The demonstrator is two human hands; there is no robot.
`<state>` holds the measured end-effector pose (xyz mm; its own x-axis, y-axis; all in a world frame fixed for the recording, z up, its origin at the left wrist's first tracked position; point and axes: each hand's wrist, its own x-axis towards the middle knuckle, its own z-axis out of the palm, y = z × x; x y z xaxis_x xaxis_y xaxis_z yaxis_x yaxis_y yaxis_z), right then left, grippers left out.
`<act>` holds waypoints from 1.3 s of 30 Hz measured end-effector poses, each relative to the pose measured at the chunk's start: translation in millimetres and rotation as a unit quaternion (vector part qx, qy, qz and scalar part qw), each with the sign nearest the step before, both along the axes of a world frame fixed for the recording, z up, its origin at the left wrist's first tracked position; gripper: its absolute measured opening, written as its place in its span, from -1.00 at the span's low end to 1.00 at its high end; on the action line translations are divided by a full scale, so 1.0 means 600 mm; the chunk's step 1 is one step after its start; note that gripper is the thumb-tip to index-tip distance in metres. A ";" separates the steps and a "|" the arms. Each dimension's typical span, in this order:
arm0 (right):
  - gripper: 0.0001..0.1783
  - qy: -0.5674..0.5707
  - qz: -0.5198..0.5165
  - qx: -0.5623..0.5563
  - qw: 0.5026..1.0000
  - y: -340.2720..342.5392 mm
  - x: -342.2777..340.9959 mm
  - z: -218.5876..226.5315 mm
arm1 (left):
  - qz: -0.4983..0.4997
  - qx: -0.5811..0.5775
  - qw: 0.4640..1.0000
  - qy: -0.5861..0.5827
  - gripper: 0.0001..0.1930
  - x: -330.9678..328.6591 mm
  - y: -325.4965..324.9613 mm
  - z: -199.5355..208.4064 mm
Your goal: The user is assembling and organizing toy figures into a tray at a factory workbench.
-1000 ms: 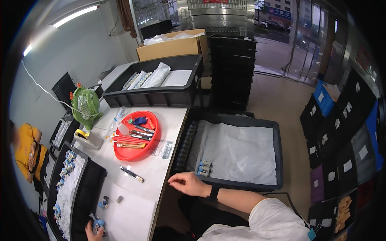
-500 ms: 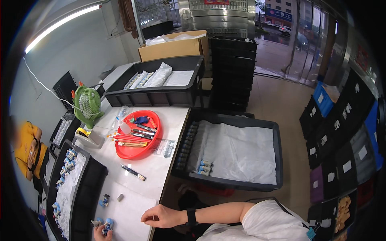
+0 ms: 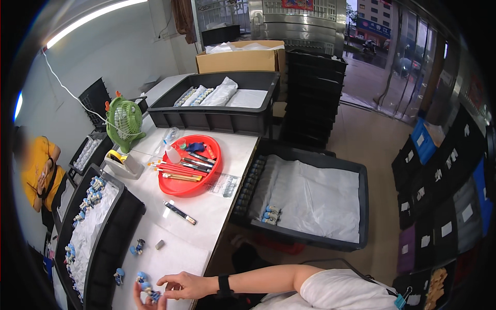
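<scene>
My left hand (image 3: pixel 146 304), at the bottom edge, is closed around a small figurine (image 3: pixel 153 295) with blue and pale colouring. Just above it is another blue-topped figurine (image 3: pixel 142 278); whether my left fingers also grip that one cannot be made out. My right hand (image 3: pixel 182 285) reaches in from the right, fingers apart, its tips beside the held figurine. On the white tabletop (image 3: pixel 181 248) lie a lone figurine (image 3: pixel 119 276), a darker blue figurine (image 3: pixel 137 247) and a small grey block (image 3: pixel 160 244).
A black crate (image 3: pixel 121 227) of figurines borders the table on the left. Beyond lie a marker pen (image 3: pixel 180 212), a red tray (image 3: pixel 216 170) of brushes and pens, and a green fan (image 3: pixel 125 121). A lined crate (image 3: pixel 364 206) stands right. A person in yellow (image 3: pixel 39 165) is far left.
My right hand has moved left to the held figurine, its fingers opening out. A figurine that was by my left hand now sits apart on the table. The view has shifted slightly.
</scene>
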<state>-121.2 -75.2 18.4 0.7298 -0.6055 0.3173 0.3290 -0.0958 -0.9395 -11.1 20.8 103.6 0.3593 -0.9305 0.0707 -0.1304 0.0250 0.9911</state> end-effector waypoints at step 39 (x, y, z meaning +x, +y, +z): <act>-0.49 0.105 0.052 0.124 0.985 0.001 0.016 0.011 | 0.036 -0.022 0.939 0.340 -0.68 0.072 -0.004 -0.113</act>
<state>-111.8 -74.4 25.2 0.8261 -0.5635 0.0042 0.1205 0.1695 -0.9781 31.9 18.4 35.7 0.3968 -0.9037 -0.1608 0.5299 0.0825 0.8440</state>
